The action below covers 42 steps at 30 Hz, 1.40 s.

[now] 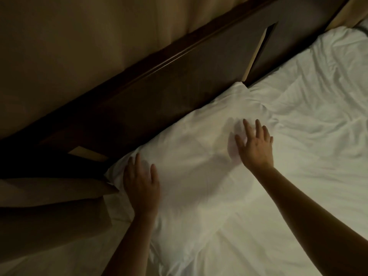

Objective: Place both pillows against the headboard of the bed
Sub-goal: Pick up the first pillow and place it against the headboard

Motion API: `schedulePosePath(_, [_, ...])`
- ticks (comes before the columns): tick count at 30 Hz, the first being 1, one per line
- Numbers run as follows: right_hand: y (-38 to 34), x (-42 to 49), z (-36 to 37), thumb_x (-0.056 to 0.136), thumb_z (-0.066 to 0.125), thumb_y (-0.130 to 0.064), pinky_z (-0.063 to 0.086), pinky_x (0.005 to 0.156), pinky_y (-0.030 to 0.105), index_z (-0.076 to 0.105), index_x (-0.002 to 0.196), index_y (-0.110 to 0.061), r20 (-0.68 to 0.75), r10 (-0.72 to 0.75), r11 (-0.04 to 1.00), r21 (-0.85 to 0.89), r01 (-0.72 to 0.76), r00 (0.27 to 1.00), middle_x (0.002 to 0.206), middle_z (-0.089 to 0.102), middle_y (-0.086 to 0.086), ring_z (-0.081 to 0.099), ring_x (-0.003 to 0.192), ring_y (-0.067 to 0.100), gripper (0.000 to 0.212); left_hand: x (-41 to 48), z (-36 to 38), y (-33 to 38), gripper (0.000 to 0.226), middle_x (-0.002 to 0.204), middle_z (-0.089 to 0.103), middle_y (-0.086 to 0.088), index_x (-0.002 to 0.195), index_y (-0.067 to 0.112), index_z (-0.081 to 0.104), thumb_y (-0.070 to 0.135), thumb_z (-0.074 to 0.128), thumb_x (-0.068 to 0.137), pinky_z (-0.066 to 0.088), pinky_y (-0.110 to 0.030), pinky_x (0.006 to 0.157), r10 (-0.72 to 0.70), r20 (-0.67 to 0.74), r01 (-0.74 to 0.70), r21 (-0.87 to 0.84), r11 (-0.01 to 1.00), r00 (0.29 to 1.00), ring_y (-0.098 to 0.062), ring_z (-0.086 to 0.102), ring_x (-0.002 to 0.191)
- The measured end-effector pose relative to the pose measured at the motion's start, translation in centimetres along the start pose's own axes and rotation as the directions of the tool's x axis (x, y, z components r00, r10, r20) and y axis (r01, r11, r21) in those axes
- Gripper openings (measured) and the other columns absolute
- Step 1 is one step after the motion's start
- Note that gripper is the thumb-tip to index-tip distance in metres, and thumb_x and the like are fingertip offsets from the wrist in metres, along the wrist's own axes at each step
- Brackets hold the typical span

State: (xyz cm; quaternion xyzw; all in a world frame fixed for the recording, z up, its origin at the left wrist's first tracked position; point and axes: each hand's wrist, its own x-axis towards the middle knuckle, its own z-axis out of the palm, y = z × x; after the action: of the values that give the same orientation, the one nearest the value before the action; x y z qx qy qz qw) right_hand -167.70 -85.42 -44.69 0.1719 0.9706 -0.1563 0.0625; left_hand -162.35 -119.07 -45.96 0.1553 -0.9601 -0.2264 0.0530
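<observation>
A white pillow (191,156) lies flat on the bed with its long edge against the dark wooden headboard (169,92). My left hand (142,182) rests flat on the pillow's left end, fingers spread. My right hand (256,145) hovers at or just above the pillow's right part, fingers apart, casting a shadow on the cloth. Neither hand holds anything. A second pillow (336,56) seems to lie at the upper right near the headboard; its outline blends with the wrinkled bedding.
The white sheet (298,196) covers the bed to the right and below, creased. A dark bedside unit (51,206) stands at the left by the bed's corner. Beige wall (79,36) rises behind the headboard.
</observation>
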Motion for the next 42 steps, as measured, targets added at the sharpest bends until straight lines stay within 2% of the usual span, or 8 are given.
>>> schedulePosePath(7, [-4.2, 3.1, 1.0, 0.106, 0.010, -0.063, 0.007, 0.127, 0.054, 0.007, 0.164, -0.038, 0.017, -0.190, 0.981, -0.030, 0.191, 0.982, 0.173, 0.007, 0.006, 0.003, 0.159, 0.033, 0.063, 1.9, 3.1, 4.0, 0.058, 0.162, 0.042, -0.012, 0.158, 0.015, 0.042, 0.047, 0.036, 0.109, 0.034, -0.050, 0.117, 0.311, 0.073, -0.318, 0.126, 0.940, 0.948, -0.035, 0.039, 0.149])
schedulePosePath(10, [-5.0, 5.6, 2.3, 0.104, 0.005, -0.066, 0.000, 0.127, 0.051, 0.002, 0.163, -0.043, 0.109, -0.280, 0.955, -0.071, 0.288, 0.954, 0.174, 0.001, -0.001, -0.002, 0.160, 0.026, 0.063, 2.2, 5.1, 4.1, 0.060, 0.165, 0.039, -0.008, 0.160, 0.020, 0.038, 0.051, 0.035, 0.109, 0.032, -0.047, 0.119, 0.316, 0.146, -0.335, 0.139, 0.932, 0.938, -0.030, 0.039, 0.150])
schedulePosePath(19, [2.4, 11.2, 0.9, 0.098, 0.009, -0.072, -0.005, 0.125, 0.056, 0.002, 0.163, -0.043, 0.184, 0.162, 0.975, -0.181, -0.129, 0.969, 0.174, -0.001, -0.001, -0.004, 0.159, 0.028, 0.071, 2.9, 4.1, -3.3, 0.067, 0.166, 0.036, -0.010, 0.163, 0.020, 0.029, 0.057, 0.023, 0.107, 0.025, -0.051, 0.123, 0.006, 0.131, -0.047, 0.317, 0.947, 0.991, -0.029, 0.032, 0.154])
schedulePosePath(23, [-1.4, 10.9, 0.3, 0.098, 0.007, -0.069, 0.003, 0.126, 0.055, 0.011, 0.164, -0.038, 0.050, -0.085, 0.988, -0.127, 0.091, 0.995, 0.173, 0.010, 0.005, 0.006, 0.159, 0.032, 0.073, 4.0, 3.6, 0.3, 0.066, 0.164, 0.039, -0.014, 0.161, 0.013, 0.033, 0.052, 0.027, 0.109, 0.029, -0.054, 0.120, 0.044, 0.079, -0.061, 0.221, 0.973, 0.996, -0.036, 0.034, 0.152])
schedulePosePath(27, [-6.1, 10.3, 2.2, 0.102, 0.009, -0.066, 0.004, 0.126, 0.053, 0.009, 0.163, -0.041, 0.112, -0.305, 0.946, -0.076, 0.314, 0.946, 0.173, 0.010, 0.002, 0.006, 0.159, 0.028, 0.067, 4.5, 5.0, 5.4, 0.060, 0.166, 0.037, -0.007, 0.161, 0.020, 0.035, 0.049, 0.031, 0.109, 0.028, -0.049, 0.121, 0.291, 0.118, -0.305, 0.131, 0.943, 0.949, -0.029, 0.032, 0.154])
schedulePosePath(31, [-4.1, 11.4, 4.3, 0.099, 0.008, -0.070, -0.005, 0.126, 0.049, 0.006, 0.162, -0.047, 0.236, -0.167, 0.974, -0.112, 0.198, 0.957, 0.173, 0.003, -0.009, 0.000, 0.159, 0.016, 0.067, 3.9, 7.3, 3.8, 0.061, 0.166, 0.038, 0.000, 0.162, 0.027, 0.033, 0.055, 0.027, 0.108, 0.023, -0.046, 0.124, 0.331, 0.228, -0.382, 0.241, 0.892, 0.916, -0.022, 0.034, 0.154])
schedulePosePath(38, [1.2, 12.5, 1.9, 0.098, 0.008, -0.071, -0.001, 0.125, 0.055, 0.004, 0.162, -0.046, 0.168, 0.140, 0.979, -0.172, -0.110, 0.976, 0.174, 0.002, -0.004, 0.002, 0.159, 0.027, 0.069, 4.1, 6.6, -2.4, 0.065, 0.166, 0.038, -0.002, 0.164, 0.024, 0.027, 0.057, 0.025, 0.108, 0.020, -0.047, 0.126, 0.119, 0.156, -0.163, 0.313, 0.936, 0.981, -0.021, 0.033, 0.155])
schedulePosePath(42, [1.3, 9.8, 0.5, 0.097, 0.006, -0.070, 0.006, 0.125, 0.056, 0.013, 0.164, -0.034, 0.026, 0.090, 0.990, -0.112, -0.086, 0.996, 0.173, 0.013, 0.009, 0.010, 0.158, 0.034, 0.076, 3.7, 5.1, -0.1, 0.066, 0.163, 0.041, -0.012, 0.161, 0.014, 0.035, 0.053, 0.028, 0.108, 0.027, -0.054, 0.122, 0.039, 0.109, -0.065, 0.247, 0.967, 0.993, -0.033, 0.037, 0.151])
